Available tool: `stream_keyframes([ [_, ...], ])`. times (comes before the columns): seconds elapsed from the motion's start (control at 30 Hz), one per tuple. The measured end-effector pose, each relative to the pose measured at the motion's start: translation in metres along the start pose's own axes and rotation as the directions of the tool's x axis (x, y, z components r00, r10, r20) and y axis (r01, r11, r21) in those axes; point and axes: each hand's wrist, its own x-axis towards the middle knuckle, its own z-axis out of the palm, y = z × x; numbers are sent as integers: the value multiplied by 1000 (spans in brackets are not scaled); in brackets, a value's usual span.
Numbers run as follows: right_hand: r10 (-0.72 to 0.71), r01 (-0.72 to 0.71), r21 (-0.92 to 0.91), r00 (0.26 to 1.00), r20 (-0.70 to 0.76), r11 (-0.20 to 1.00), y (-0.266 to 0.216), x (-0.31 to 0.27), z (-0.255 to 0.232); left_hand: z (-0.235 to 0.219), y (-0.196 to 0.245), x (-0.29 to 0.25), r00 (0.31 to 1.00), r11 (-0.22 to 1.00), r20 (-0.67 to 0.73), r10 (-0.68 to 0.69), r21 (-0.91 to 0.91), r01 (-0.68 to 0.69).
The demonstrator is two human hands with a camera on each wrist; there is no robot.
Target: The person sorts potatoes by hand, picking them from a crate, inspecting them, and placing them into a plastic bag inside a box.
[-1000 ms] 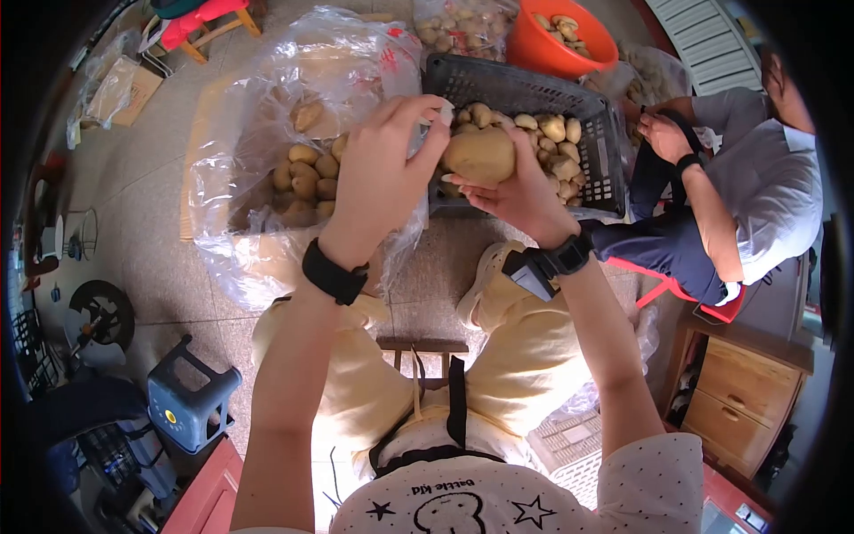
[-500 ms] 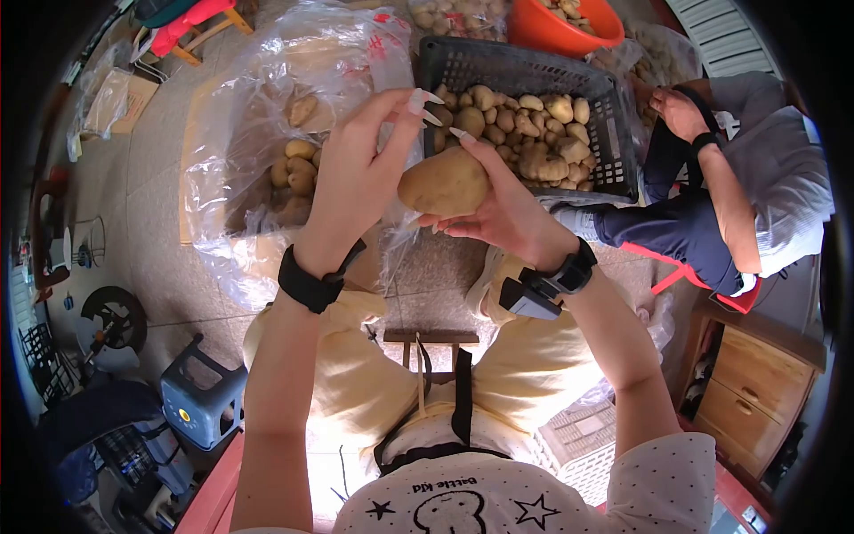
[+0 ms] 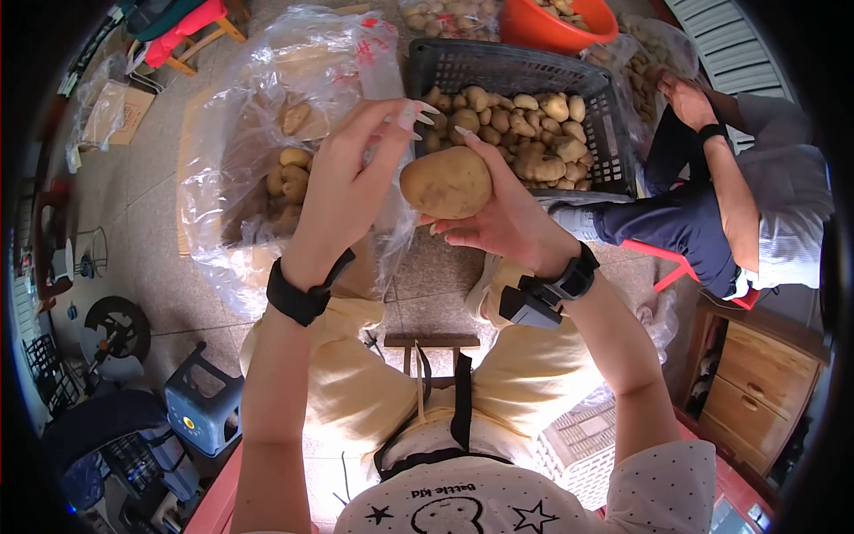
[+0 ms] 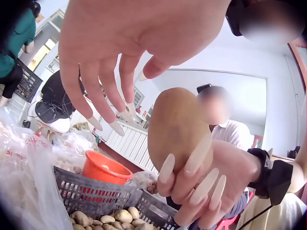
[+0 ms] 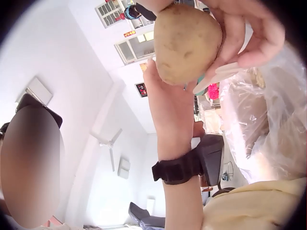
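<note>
Presently: right hand (image 3: 507, 222) cradles one large potato (image 3: 447, 182), fingers curled round it, raised over the lap.
Left hand (image 3: 351, 187) hovers just beside the potato, fingers spread and relaxed, holding nothing. Behind the hands a dark plastic crate (image 3: 614, 133) is full of potatoes; a clear plastic bag (image 3: 240, 116) with more potatoes lies to its left on the floor.

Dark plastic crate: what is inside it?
The dark plastic crate holds a pile of small potatoes. The right hand, holding a large potato, covers its near left corner, so the contents there are unseen.
</note>
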Motion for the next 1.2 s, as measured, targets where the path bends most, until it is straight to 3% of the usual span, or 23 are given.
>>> stream_keyframes([
  [0.13,14,-15,41,1000,18,999,0,1,-1,-3,6,-3,992,995,116,-54,-82,63],
  [0.2,7,-11,72,999,46,997,0,1,-2,-4,11,-4,961,997,276,20,-80,2],
  [0.33,8,-37,169,986,165,985,0,4,-8,-2,8,-3,933,981,353,67,-195,3],
  [0.43,0,-51,225,976,220,973,0,4,-7,0,9,-3,910,947,408,75,-315,63],
  [0.47,-1,-50,225,975,221,973,2,0,-3,0,12,-5,895,934,445,24,-329,139],
  [0.53,-179,176,42,982,67,983,1,-10,8,1,13,-5,876,916,482,-27,-339,214],
  [0.57,-242,242,-29,970,22,970,0,-11,8,3,8,-4,896,936,440,58,-336,104],
  [0.6,-184,157,147,964,191,977,-1,-7,-4,4,6,-3,906,944,397,145,-329,-7],
  [0.63,-150,38,301,920,361,953,0,-3,-12,4,6,-2,907,945,396,145,-328,-8],
  [0.73,-171,-17,391,881,441,920,3,5,-16,2,4,1,896,948,405,183,-314,-52],
  [0.77,-170,-18,391,881,441,920,2,4,-15,1,2,4,893,960,389,226,-246,-135],
  [0.8,-191,75,297,902,387,952,1,0,-10,1,1,4,886,960,377,269,-175,-218],
  [0.83,-219,161,192,917,334,968,-1,-4,-6,1,1,3,886,961,377,269,-173,-217],
  [0.87,-219,161,192,916,335,968,-3,-7,0,2,2,2,899,966,372,230,-200,-164],
  [0.93,-261,270,-108,961,94,957,-5,-11,10,4,2,1,911,968,367,190,-225,-111],
  [1.03,-304,297,-216,953,1,930,-4,-6,7,10,0,0,911,956,366,189,-282,-85],
  [1.1,-244,245,-270,969,38,931,-2,0,0,17,1,-3,933,889,355,-57,-407,209],
  [1.13,-185,197,-324,980,69,925,-2,2,-2,18,2,-2,934,890,353,-59,-405,209],
  [1.2,-173,177,-325,984,42,929,-1,3,2,19,3,1,873,751,320,-368,-452,482],
])
